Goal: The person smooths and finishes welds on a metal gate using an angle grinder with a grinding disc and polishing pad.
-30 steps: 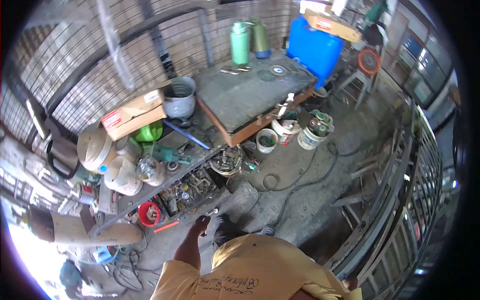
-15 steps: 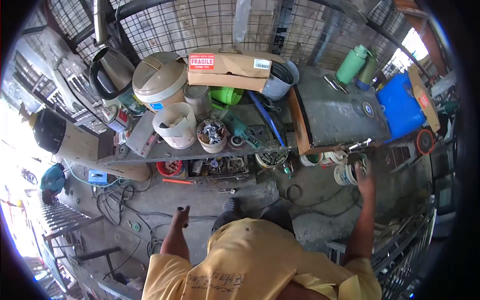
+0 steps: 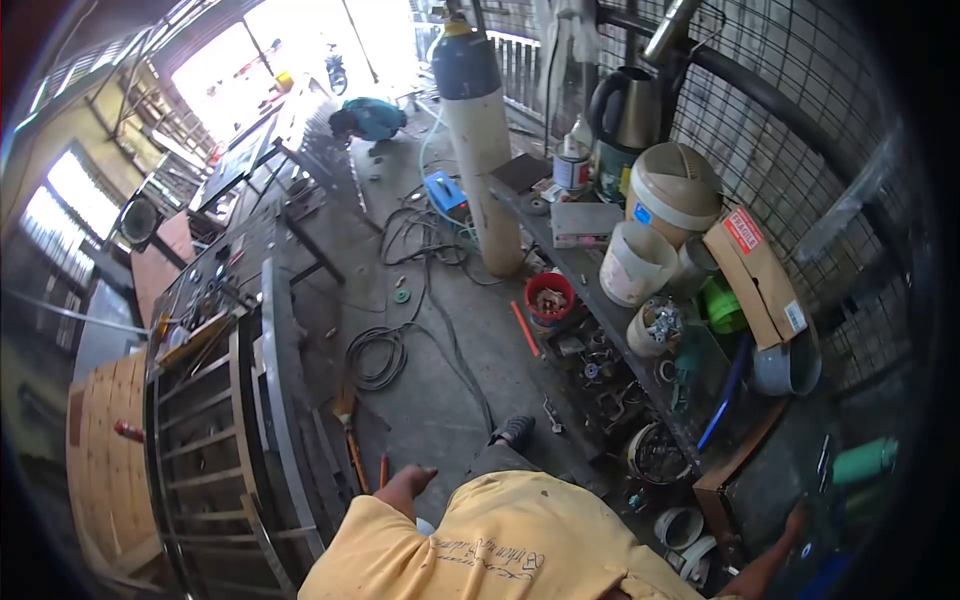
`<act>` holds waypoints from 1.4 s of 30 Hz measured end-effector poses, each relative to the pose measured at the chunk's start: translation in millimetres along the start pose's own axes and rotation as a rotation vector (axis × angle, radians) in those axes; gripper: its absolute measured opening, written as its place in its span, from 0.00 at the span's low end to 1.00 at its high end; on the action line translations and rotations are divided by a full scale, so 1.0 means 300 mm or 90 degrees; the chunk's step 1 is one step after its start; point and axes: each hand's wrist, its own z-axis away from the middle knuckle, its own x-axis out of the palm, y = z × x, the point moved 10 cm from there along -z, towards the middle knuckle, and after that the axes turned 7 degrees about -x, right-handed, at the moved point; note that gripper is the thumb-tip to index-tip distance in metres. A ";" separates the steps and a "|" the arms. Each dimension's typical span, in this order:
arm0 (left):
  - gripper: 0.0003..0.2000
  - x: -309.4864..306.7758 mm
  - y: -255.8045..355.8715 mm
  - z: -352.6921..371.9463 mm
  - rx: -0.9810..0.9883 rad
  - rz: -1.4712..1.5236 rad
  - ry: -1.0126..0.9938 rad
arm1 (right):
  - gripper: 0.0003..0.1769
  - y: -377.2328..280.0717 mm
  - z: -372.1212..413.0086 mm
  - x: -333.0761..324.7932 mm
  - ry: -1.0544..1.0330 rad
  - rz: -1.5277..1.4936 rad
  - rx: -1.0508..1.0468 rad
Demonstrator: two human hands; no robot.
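Note:
My left hand [image 3: 408, 482] hangs low beside my yellow shirt, fingers partly stretched and nothing seen in them. Nearest to it are an orange-handled broom [image 3: 352, 445] on the floor and the metal frame on the left. My right hand [image 3: 794, 524] is at the lower right, over the dark-topped cabinet [image 3: 755, 470]; shadow hides how its fingers lie and whether they touch anything. Close to it are a green bottle [image 3: 864, 460] and a white bucket [image 3: 680, 527] on its side.
A shelf [image 3: 585, 268] carries buckets, a kettle [image 3: 632, 105] and a cardboard box [image 3: 757, 285]. A gas cylinder [image 3: 480, 150] stands at its far end. Cables [image 3: 378, 358] coil on the floor. A welded metal frame [image 3: 205, 445] lies left. Another person [image 3: 370, 118] bends down farther off.
My view has swung left, toward the bright opening and the metal frame. One foot has stepped forward. My right hand has moved from above the white bucket to over the cabinet.

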 end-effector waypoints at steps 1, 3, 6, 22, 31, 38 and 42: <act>0.35 0.044 -0.084 0.048 -0.054 0.036 -0.017 | 0.40 0.035 -0.062 0.079 0.049 -0.015 -0.041; 0.35 0.164 -0.184 0.139 -0.164 0.262 -0.070 | 0.40 0.020 -0.149 0.203 0.154 -0.053 -0.150; 0.35 0.263 -0.218 0.098 -0.146 0.280 -0.056 | 0.40 -0.196 0.076 0.071 0.078 -0.030 -0.123; 0.35 -0.164 0.293 -0.247 0.140 0.234 0.002 | 0.50 -0.375 0.403 0.029 0.080 -0.040 -0.145; 0.26 -0.499 0.125 -0.423 0.096 0.287 0.037 | 0.58 -0.594 0.475 -0.030 -0.004 0.057 -0.001; 0.27 -0.667 -0.191 -0.570 0.050 0.233 0.105 | 0.66 -0.487 0.401 -0.013 -0.046 -0.092 0.129; 0.24 -0.722 -0.289 -0.687 0.055 0.303 0.141 | 0.51 -0.670 0.498 -0.087 -0.110 -0.064 0.092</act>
